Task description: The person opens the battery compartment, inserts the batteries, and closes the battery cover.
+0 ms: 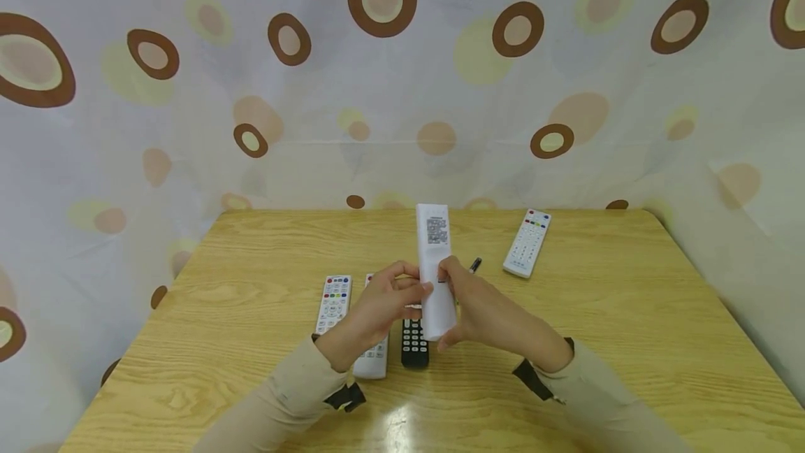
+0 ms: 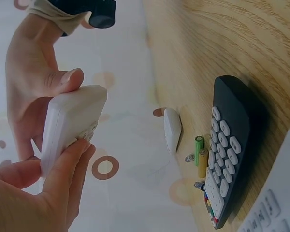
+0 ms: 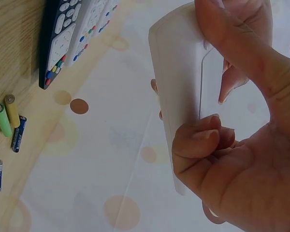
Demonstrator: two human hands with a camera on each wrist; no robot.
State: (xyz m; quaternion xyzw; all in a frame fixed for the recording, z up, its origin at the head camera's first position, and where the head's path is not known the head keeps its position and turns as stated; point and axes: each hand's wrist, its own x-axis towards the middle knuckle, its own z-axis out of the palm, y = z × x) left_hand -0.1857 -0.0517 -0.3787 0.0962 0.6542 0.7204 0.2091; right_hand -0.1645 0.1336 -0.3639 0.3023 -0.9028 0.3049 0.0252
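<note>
A white remote control (image 1: 434,254) is held up above the table, its back with a printed label turned to the head view. My left hand (image 1: 391,303) grips its left side, the thumb on the back and fingers around the edge. My right hand (image 1: 484,306) holds the right side and lower end. In the right wrist view, the right hand's curled fingertips (image 3: 210,137) press at the seam of the battery cover (image 3: 212,77). The left wrist view shows the right thumb on the remote's end and the left fingers along its button side.
Below the hands lie a black remote (image 1: 415,348) and two white remotes (image 1: 333,303), partly hidden by the left arm. Another white remote (image 1: 525,243) lies at the back right. A green battery (image 3: 2,119), a yellow battery (image 3: 11,111) and dark blue batteries (image 3: 19,134) lie on the table.
</note>
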